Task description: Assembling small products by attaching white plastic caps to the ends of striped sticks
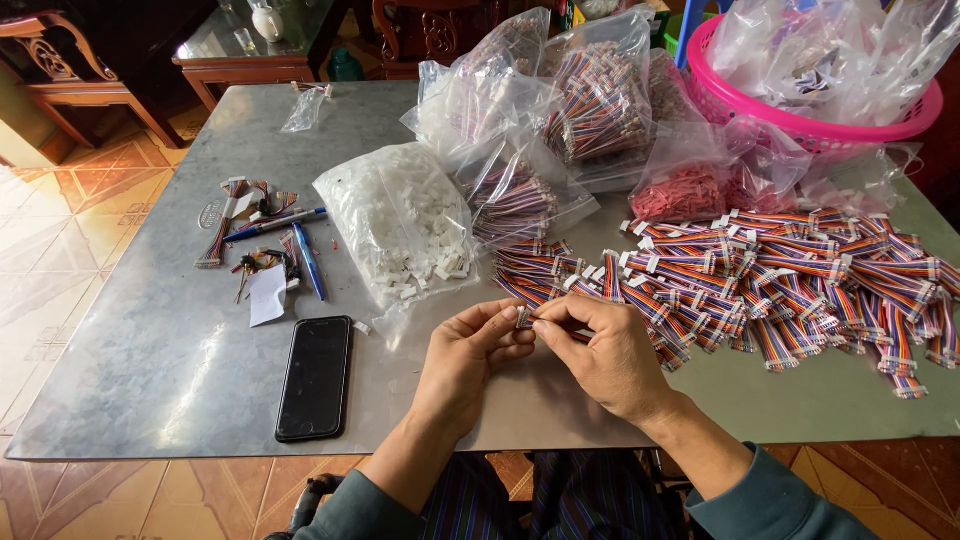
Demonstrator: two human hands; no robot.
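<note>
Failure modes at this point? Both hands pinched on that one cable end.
1. The left hand and right hand pinch a small ribbon cable end; the grip may slip.
2. The loose cable pile lies close by the right hand and could snag.
3. The open bag of white connectors may spill.

Phone [314, 378] left of both hands, cable pile [780, 285] right, connector bag [400, 222] behind, basket [812, 128] far right.
</note>
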